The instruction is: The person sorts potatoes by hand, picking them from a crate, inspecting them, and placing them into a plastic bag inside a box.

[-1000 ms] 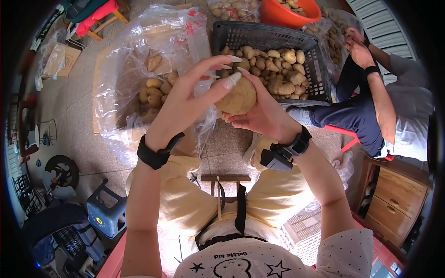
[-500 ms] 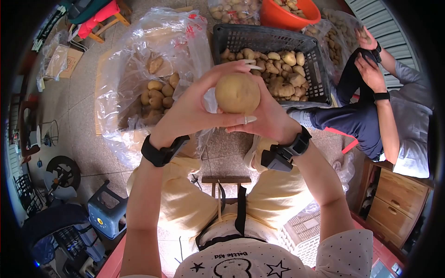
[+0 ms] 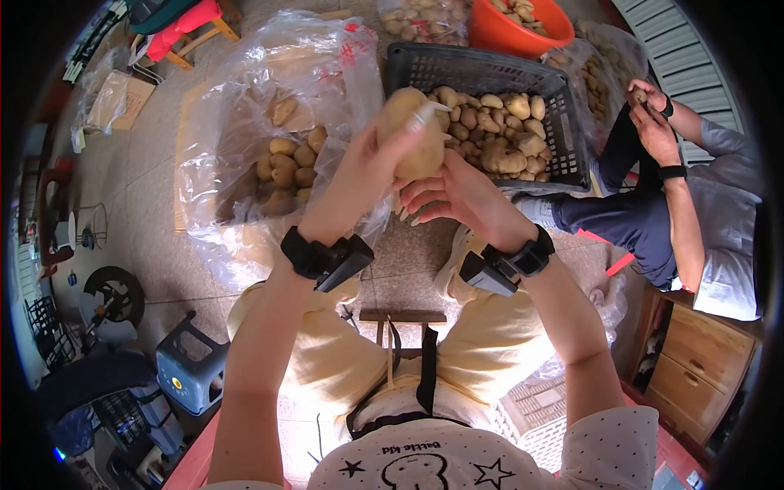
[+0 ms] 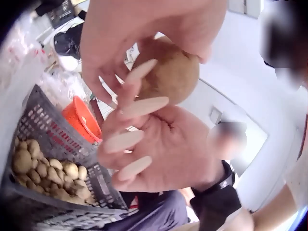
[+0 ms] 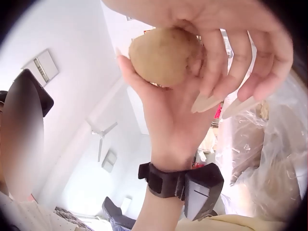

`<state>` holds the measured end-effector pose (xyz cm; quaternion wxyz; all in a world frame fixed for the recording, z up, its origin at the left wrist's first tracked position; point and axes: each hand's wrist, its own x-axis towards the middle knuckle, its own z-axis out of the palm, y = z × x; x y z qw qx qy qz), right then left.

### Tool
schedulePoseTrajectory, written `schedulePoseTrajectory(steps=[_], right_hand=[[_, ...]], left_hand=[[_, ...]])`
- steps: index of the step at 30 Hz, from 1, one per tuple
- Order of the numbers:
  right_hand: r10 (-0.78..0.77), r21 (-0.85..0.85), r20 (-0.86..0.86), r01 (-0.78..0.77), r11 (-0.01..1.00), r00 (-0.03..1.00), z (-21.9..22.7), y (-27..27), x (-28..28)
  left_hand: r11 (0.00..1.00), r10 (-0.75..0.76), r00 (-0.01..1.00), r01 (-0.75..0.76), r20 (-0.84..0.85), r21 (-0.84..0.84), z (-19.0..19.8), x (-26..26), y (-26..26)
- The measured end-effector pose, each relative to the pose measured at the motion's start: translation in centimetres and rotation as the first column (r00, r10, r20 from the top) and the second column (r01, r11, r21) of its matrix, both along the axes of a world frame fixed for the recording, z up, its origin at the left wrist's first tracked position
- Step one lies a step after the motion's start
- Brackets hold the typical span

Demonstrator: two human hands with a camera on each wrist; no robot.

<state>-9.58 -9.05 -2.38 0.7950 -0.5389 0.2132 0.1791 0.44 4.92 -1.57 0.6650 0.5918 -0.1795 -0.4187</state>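
A large potato (image 3: 408, 135) is held by my left hand (image 3: 359, 175), whose thumb lies across its near side in the head view. In the left wrist view the potato (image 4: 178, 77) sits between both hands. My right hand (image 3: 482, 200) is just below and right of it, its fingers loosely bent; whether they touch the potato is unclear. The right wrist view shows the potato (image 5: 161, 57) against my left palm (image 5: 175, 110), with my right fingers (image 5: 240, 62) beside it. Beyond the hands stands a black crate (image 3: 572, 122) of potatoes (image 3: 502, 155).
A plastic-lined box (image 3: 200, 155) with several potatoes stands left of the crate. An orange basin (image 3: 535, 41) and bagged potatoes (image 3: 596, 90) lie behind. At the right sits another person (image 3: 661, 204) holding a small item. A blue stool (image 3: 192, 367) is lower left.
The potato has shifted slightly up and left and tilted in my left hand. My right hand has come away from its side and dropped lower. The other person's hands have come together.
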Motion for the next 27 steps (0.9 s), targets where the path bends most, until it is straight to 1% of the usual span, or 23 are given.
schedulePoseTrajectory(steps=[1, 2, 3, 4, 6, 7, 9, 10, 12, 13, 14, 15, 16, 17, 18, 19, 21, 22, 24, 25, 27], right_hand=[[-0.012, -0.010, -0.029, 0.011, 1.000, 1.000, 0.1, 0.2, 0.1], [-0.010, -0.009, -0.028, 0.010, 1.000, 1.000, -0.1, 0.0, 0.1], [0.029, -0.038, -0.033, -0.030, 0.999, 0.999, -0.4, -0.2, 0.2], [0.067, -0.068, -0.040, -0.069, 0.995, 0.997, -0.7, -0.5, 0.1], [0.065, -0.057, -0.027, -0.066, 0.996, 0.998, -0.9, -0.9, -0.2], [0.061, -0.046, -0.016, -0.062, 0.997, 0.998, -0.9, -1.0, -0.3], [0.061, -0.068, -0.030, -0.063, 0.996, 0.998, -0.3, -0.9, -0.2], [0.061, -0.090, -0.046, -0.065, 0.994, 0.997, -0.1, -0.9, -0.2], [0.058, -0.097, -0.047, -0.062, 0.993, 0.997, -0.1, -0.8, -0.2], [0.052, -0.107, -0.051, -0.057, 0.993, 0.997, -0.1, -0.8, -0.1], [0.056, -0.105, -0.048, -0.061, 0.993, 0.997, 0.0, -0.8, -0.1], [0.060, -0.113, -0.043, -0.064, 0.991, 0.997, 0.0, -0.9, -0.1], [0.063, -0.122, -0.038, -0.067, 0.990, 0.997, 0.0, -0.9, -0.1], [0.064, -0.119, -0.034, -0.067, 0.991, 0.997, 0.1, -0.9, -0.1], [0.062, -0.134, -0.042, -0.067, 0.989, 0.997, 0.2, -1.0, 0.0], [0.059, -0.149, -0.049, -0.066, 0.987, 0.997, 0.3, -1.0, 0.1], [0.054, -0.155, -0.044, -0.061, 0.986, 0.998, 0.4, -1.1, 0.2], [0.054, -0.164, -0.042, -0.061, 0.985, 0.998, 0.5, -1.1, 0.2], [0.052, -0.169, -0.046, -0.059, 0.984, 0.998, 0.5, -1.1, 0.4], [0.047, -0.175, -0.053, -0.056, 0.983, 0.998, 0.4, -1.2, 0.6], [0.041, -0.183, -0.052, -0.050, 0.982, 0.998, 0.4, -1.3, 0.9]], left_hand=[[1.000, 0.001, 1.000, -0.001, 0.002, 0.001, -0.4, 0.2, -0.1], [0.995, 0.091, 0.993, -0.094, -0.071, -0.039, -1.2, 0.5, -0.1], [0.980, 0.176, 0.974, -0.188, -0.146, -0.071, -1.2, 0.5, -0.2], [0.979, 0.177, 0.973, -0.189, -0.145, -0.072, -1.0, 0.7, 0.0], [0.980, 0.198, 0.976, -0.197, -0.088, 0.022, -0.5, 1.2, 0.6], [0.980, 0.199, 0.976, -0.198, -0.086, 0.022, -0.5, 1.4, 0.8], [0.964, 0.202, 0.977, -0.211, 0.070, 0.162, -0.5, 2.0, 1.1], [0.963, 0.204, 0.976, -0.213, 0.072, 0.164, -0.9, 2.4, 1.3], [0.971, 0.049, 0.963, -0.108, 0.264, 0.215, -2.1, 3.5, 1.9], [0.970, 0.052, 0.962, -0.112, 0.267, 0.217, -2.6, 4.0, 2.3], [0.941, 0.044, 0.910, -0.176, 0.411, 0.288, -3.1, 4.5, 2.6], [0.905, 0.021, 0.838, -0.248, 0.546, 0.345, -3.5, 5.1, 3.0], [0.904, 0.021, 0.836, -0.250, 0.549, 0.346, -4.2, 6.0, 3.5], [0.803, -0.076, 0.766, -0.333, 0.638, 0.495, -4.8, 7.1, 4.3], [0.670, -0.191, 0.693, -0.426, 0.696, 0.608, -5.3, 8.0, 5.1], [0.668, -0.192, 0.690, -0.429, 0.698, 0.608, -5.4, 8.6, 5.7], [0.463, -0.293, 0.695, -0.498, 0.657, 0.733, -5.7, 9.8, 6.8], [0.462, -0.295, 0.693, -0.499, 0.658, 0.733, -6.5, 10.6, 7.5], [0.340, -0.388, 0.660, -0.546, 0.643, 0.766, -8.9, 11.8, 8.6], [0.338, -0.387, 0.656, -0.552, 0.647, 0.762, -9.9, 12.1, 8.8], [0.284, -0.426, 0.643, -0.573, 0.637, 0.769, -11.7, 13.0, 8.6]])
